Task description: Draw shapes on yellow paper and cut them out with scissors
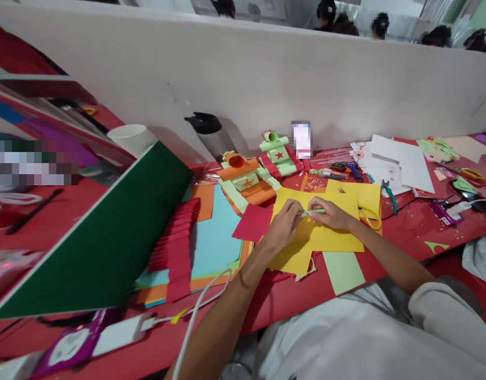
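Note:
Between my two hands runs a thin roll of light green paper (317,211). My left hand (286,222) pinches its left end, and my right hand (330,214) grips it farther right with bent fingers. Both hands are just over sheets of yellow paper (337,240). Yellow-handled scissors (371,217) lie close by my right wrist. To the left of my left hand is a piece of red paper (253,221). Figures made of rolled and cut paper, one orange and green (246,182) and one green and red (280,155), stand beyond my hands.
A green board (108,237) leans at left beside pleated red paper (179,248) and blue sheets (215,232). A bottle (211,134) and a phone (302,140) stand by the white partition (246,74). Pliers (389,196) and a glue gun (351,169) lie right. A white cable (203,295) crosses my left forearm.

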Demonstrator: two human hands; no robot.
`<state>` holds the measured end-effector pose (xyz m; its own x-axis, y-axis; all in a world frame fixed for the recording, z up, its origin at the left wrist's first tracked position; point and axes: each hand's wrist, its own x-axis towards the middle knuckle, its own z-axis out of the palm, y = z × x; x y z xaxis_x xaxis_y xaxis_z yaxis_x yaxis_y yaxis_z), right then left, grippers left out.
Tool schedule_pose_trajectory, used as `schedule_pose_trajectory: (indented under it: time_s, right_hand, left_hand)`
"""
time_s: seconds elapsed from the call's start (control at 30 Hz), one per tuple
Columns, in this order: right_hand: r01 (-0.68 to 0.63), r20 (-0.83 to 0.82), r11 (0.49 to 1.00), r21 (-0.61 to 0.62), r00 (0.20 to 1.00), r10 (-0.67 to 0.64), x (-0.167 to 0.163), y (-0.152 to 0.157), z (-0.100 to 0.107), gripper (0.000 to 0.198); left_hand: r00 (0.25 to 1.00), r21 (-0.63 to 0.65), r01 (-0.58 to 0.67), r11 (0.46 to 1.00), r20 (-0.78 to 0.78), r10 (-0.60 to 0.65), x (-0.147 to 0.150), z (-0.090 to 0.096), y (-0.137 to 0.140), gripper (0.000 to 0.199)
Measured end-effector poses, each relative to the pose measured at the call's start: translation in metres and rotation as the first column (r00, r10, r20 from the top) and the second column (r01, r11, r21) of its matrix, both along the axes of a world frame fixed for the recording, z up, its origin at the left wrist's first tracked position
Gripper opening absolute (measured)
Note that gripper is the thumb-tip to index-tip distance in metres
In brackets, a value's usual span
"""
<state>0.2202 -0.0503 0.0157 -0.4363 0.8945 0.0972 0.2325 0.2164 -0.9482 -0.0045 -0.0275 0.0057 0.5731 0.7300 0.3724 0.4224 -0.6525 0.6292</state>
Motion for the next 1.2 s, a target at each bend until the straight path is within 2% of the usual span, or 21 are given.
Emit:
schedule_pose_trajectory:
  time_s: [0.13,0.27,0.33,0.4,0.47,0.53,0.57,0.6,0.63,0.7,0.83,0.9,0.97,1.07,1.2]
  right_hand:
    - [-0.02,0.048,1.0,0.008,0.999,0.02,-0.003,-0.003,0.001,0.023]
    - [0.0,0.086,0.999,0.048,0.996,-0.005,0.0,-0.001,0.003,0.024]
    - [0.033,0.155,0.995,0.098,0.987,-0.048,0.009,0.003,0.005,0.024]
    - [0.116,0.219,0.977,0.178,0.963,-0.154,0.023,0.01,0.007,0.024]
    - [0.212,0.267,0.928,0.305,0.917,-0.297,0.041,0.018,0.007,0.022]
    - [0.299,0.313,0.795,0.529,0.802,-0.51,0.057,0.027,0.006,0.023]
    - [0.302,0.336,0.738,0.603,0.743,-0.579,0.063,0.031,0.005,0.026]
    - [0.298,0.352,0.698,0.651,0.697,-0.625,0.067,0.034,0.004,0.029]
    - [0.284,0.37,0.681,0.675,0.668,-0.646,0.07,0.035,0.002,0.031]
    - [0.242,0.418,0.71,0.661,0.668,-0.616,0.07,0.036,-0.001,0.032]
    - [0.094,0.573,0.845,0.527,0.695,-0.434,0.057,0.03,-0.008,0.033]
    - [0.011,0.649,0.885,0.466,0.675,-0.351,0.052,0.029,-0.011,0.037]
    - [-0.04,0.69,0.902,0.43,0.658,-0.3,0.051,0.029,-0.013,0.039]
    - [-0.047,0.704,0.912,0.407,0.652,-0.28,0.053,0.031,-0.015,0.042]
    - [-0.031,0.712,0.92,0.392,0.644,-0.281,0.056,0.033,-0.016,0.044]
  left_hand:
    - [0.996,-0.002,0.005,1.0,-0.089,-0.005,0.0,0.001,-0.002,0.021]
    - [0.994,-0.012,-0.016,1.0,-0.111,0.015,0.001,0.004,-0.004,0.021]
    - [0.989,-0.025,-0.051,0.998,-0.138,0.047,-0.001,0.005,-0.003,0.021]
    - [0.971,-0.017,-0.132,0.991,-0.203,0.126,-0.008,0.006,0.0,0.023]
    - [0.927,0.021,-0.25,0.968,-0.284,0.246,-0.018,0.005,0.006,0.025]
    - [0.864,0.065,-0.365,0.929,-0.348,0.364,-0.028,0.002,0.013,0.026]
    - [0.832,0.08,-0.406,0.911,-0.38,0.404,-0.033,0.001,0.016,0.027]
    - [0.806,0.092,-0.433,0.897,-0.407,0.431,-0.035,0.0,0.018,0.028]
    - [0.787,0.099,-0.448,0.888,-0.428,0.445,-0.037,-0.001,0.019,0.029]
    - [0.771,0.103,-0.452,0.886,-0.454,0.447,-0.037,-0.003,0.021,0.032]
    - [0.779,0.059,-0.432,0.9,-0.478,0.406,-0.031,-0.003,0.023,0.037]
    - [0.794,0.024,-0.425,0.905,-0.47,0.386,-0.031,-0.002,0.025,0.041]
    - [0.808,0.005,-0.42,0.907,-0.452,0.377,-0.033,-0.002,0.027,0.04]
    - [0.821,-0.004,-0.414,0.91,-0.433,0.372,-0.037,-0.006,0.032,0.03]
    - [0.879,-0.112,-0.371,0.922,-0.364,0.31,-0.04,-0.014,0.037,0.031]
